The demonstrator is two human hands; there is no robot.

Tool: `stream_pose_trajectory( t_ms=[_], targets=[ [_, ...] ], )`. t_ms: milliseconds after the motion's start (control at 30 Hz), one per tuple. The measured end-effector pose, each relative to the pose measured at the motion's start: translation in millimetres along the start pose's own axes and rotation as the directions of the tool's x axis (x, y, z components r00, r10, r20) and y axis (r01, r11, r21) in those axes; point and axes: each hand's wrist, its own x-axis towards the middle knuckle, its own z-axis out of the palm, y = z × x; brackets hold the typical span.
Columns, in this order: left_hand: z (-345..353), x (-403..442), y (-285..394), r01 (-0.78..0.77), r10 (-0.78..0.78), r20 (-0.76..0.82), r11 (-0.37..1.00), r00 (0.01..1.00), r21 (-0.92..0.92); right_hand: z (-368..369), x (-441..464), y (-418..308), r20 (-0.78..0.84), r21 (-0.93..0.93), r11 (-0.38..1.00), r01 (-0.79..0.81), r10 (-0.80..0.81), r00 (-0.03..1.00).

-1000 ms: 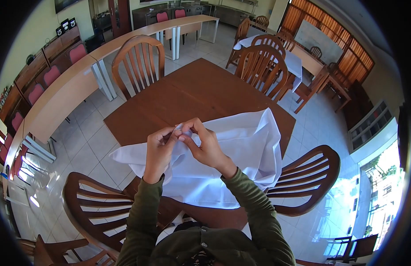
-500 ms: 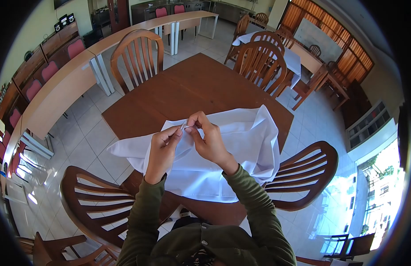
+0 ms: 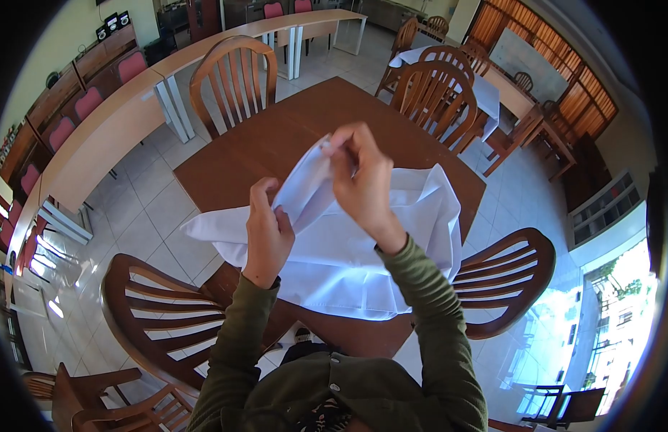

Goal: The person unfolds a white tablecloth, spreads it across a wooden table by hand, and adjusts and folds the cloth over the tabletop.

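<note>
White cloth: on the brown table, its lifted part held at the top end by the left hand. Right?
Not the left hand: the head view shows the right hand holding the top end of the lifted part; the left hand is lower down, beside that part. The white cloth is on the brown table, as you say.

Daylight is being let in at the lower right, where the large glazed opening (image 3: pixel 622 317) is being burnt out nearly to white. Bluish glare is being spread over the glossy pale tiled floor (image 3: pixel 521 356). Soft fold shadows are being shown on the crumpled white cloth (image 3: pixel 355 248). The bare right hand (image 3: pixel 366 180) is being rendered slightly blurred; the frame's edges are being bowed and blackened
</note>
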Motion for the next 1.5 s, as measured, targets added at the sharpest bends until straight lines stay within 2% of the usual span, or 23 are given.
stream_pose_trajectory(
  t_ms=[133, 233, 267, 333, 367, 467, 500, 600, 700, 800, 900, 1000, 1100, 1200, 1300, 1500],
  targets=[
    [-1, -13, -16, 0.073, -0.066, -0.086, 0.993, 0.994, 0.091, -12, 43, -14, -0.076, -0.099, 0.985, 0.142, -0.15, 0.986],
    [3, -34, -41, 0.104, -0.095, -0.087, 0.989, 0.992, 0.107, -23, 76, -21, -0.123, -0.225, 0.948, 0.225, -0.257, 0.959],
    [6, -44, -47, 0.117, -0.113, -0.123, 0.993, 0.986, 0.024, -26, 85, -25, -0.14, -0.274, 0.93, 0.246, -0.292, 0.946],
    [15, -65, -59, 0.13, -0.157, -0.189, 0.981, 0.969, -0.145, -35, 102, -36, -0.15, -0.326, 0.923, 0.203, -0.263, 0.953],
    [20, -72, -66, -0.057, 0.022, -0.267, 0.991, 0.963, -0.121, -39, 109, -41, -0.155, -0.353, 0.918, 0.18, -0.247, 0.956],
    [16, -75, -50, -0.289, 0.311, -0.119, 0.942, 0.943, 0.171, -47, 125, -57, -0.15, -0.398, 0.868, 0.299, -0.382, 0.912],
    [19, -77, -50, -0.303, 0.322, -0.089, 0.936, 0.942, 0.177, -48, 127, -63, -0.116, -0.413, 0.859, 0.303, -0.38, 0.918],
    [29, -74, -42, -0.322, 0.333, -0.2, 0.943, 0.921, 0.085, -49, 133, -63, -0.101, -0.415, 0.828, 0.376, -0.453, 0.886],
    [31, -71, -39, -0.388, 0.406, -0.196, 0.913, 0.893, 0.122, -51, 134, -68, -0.063, -0.45, 0.795, 0.406, -0.482, 0.874],
    [32, -65, -32, -0.316, 0.334, -0.155, 0.94, 0.93, 0.13, -53, 136, -69, -0.069, -0.424, 0.825, 0.375, -0.442, 0.895],
    [35, -61, -28, -0.254, 0.277, -0.209, 0.959, 0.938, 0.128, -53, 134, -72, -0.089, -0.415, 0.851, 0.323, -0.391, 0.916],
    [37, -61, -30, -0.344, 0.364, -0.235, 0.931, 0.901, 0.122, -55, 135, -69, -0.081, -0.451, 0.816, 0.362, -0.441, 0.894],
    [27, -60, -22, -0.442, 0.486, -0.07, 0.838, 0.871, 0.319, -56, 134, -69, -0.066, -0.474, 0.791, 0.388, -0.471, 0.88],
    [29, -59, -18, -0.356, 0.377, -0.024, 0.892, 0.926, 0.278, -56, 132, -73, -0.065, -0.493, 0.787, 0.37, -0.457, 0.887],
    [33, -57, -20, -0.272, 0.293, -0.086, 0.942, 0.952, 0.197, -55, 132, -71, -0.072, -0.439, 0.811, 0.386, -0.46, 0.885],
    [31, -54, -7, -0.138, 0.175, -0.189, 0.972, 0.966, 0.193, -57, 130, -75, -0.05, -0.456, 0.804, 0.383, -0.453, 0.89]
  ],
)
